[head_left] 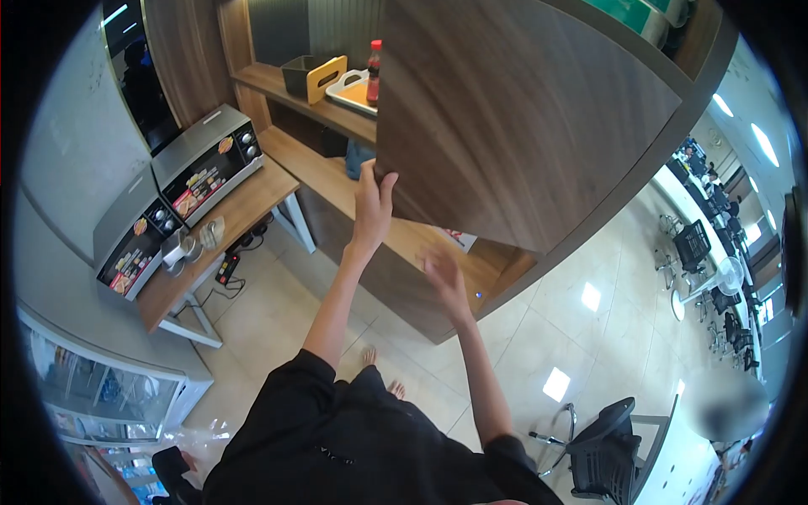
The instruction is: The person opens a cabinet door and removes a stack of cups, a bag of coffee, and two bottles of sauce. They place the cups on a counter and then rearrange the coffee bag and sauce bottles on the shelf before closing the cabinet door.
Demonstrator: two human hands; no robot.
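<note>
A large wood-grain cabinet door (522, 126) stands in front of me, partly across the shelves. My left hand (370, 209) grips its lower left corner, thumb on the front face and fingers wrapped behind the edge. Below the door's bottom edge, my right hand (443, 273) hovers in front of the lower shelf (412, 241), its fingers smeared by motion. A colourful printed item (459, 240) lies on that shelf. Behind my left hand, a blue-grey item (358, 158) shows in the lower compartment, partly hidden.
On the upper shelf are a red-capped bottle (374, 71), a white tray (345, 91), a yellow board (326, 79) and a dark box (296, 76). Two boxy ovens (210, 160) and metal cups (178, 249) stand on a side table. An office chair (606, 450) is at lower right.
</note>
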